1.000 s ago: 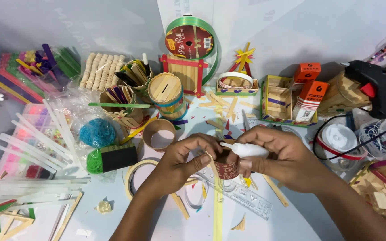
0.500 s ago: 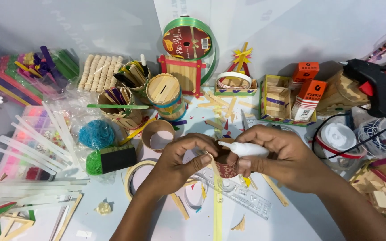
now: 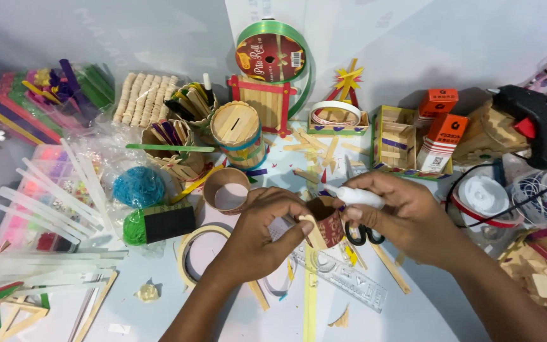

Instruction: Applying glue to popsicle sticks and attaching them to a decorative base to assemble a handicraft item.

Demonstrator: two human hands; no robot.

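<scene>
Hands [image 3: 324,221] around round cardboard cup [image 3: 328,218]

At the back of the bench, a green ribbon spool [image 3: 273,56] stands on edge against the wall, its round face label [image 3: 268,58] dark red with gold marks and a small white barcode patch. To the right, two small orange boxes sit close together: the upper orange box [image 3: 438,102] lies behind, and the lower orange box [image 3: 442,143], with a white striped lower half, leans just beside a wooden stick crate [image 3: 396,137]. At far left, a clear plastic bag [image 3: 52,95] holds coloured sticks.
</scene>
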